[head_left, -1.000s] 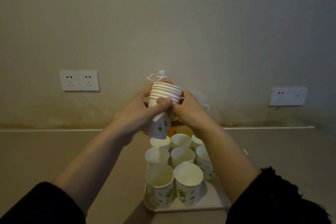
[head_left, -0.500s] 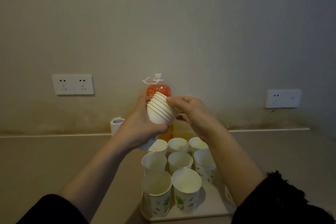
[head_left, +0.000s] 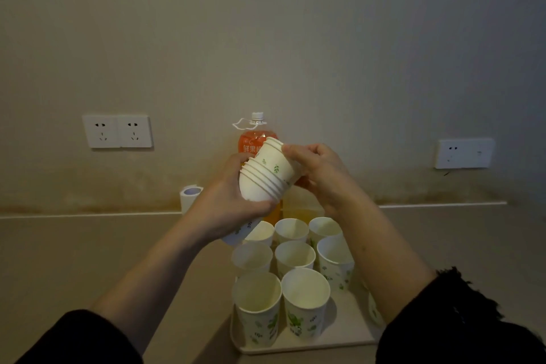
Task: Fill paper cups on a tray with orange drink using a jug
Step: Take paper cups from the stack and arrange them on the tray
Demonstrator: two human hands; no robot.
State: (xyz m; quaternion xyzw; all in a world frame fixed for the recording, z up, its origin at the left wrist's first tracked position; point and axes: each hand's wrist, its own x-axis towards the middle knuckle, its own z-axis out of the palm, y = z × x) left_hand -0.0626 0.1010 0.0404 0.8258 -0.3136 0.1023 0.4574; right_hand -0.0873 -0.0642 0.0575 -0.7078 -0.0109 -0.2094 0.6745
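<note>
Stack: white leaf-printed paper cup stack [head_left: 256,185] tilts, base lower-left, rims upper-right, above beige tray [head_left: 348,334].
Left grip: left hand [head_left: 233,201] grasps stack.
Right grip: right hand [head_left: 322,174] pinches top cup [head_left: 274,164].
Change: top cup now drawn partly out.

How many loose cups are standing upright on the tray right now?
8: back-row cups, middle-row cups, front cups. A ninth may be hidden behind the right forearm.
</note>
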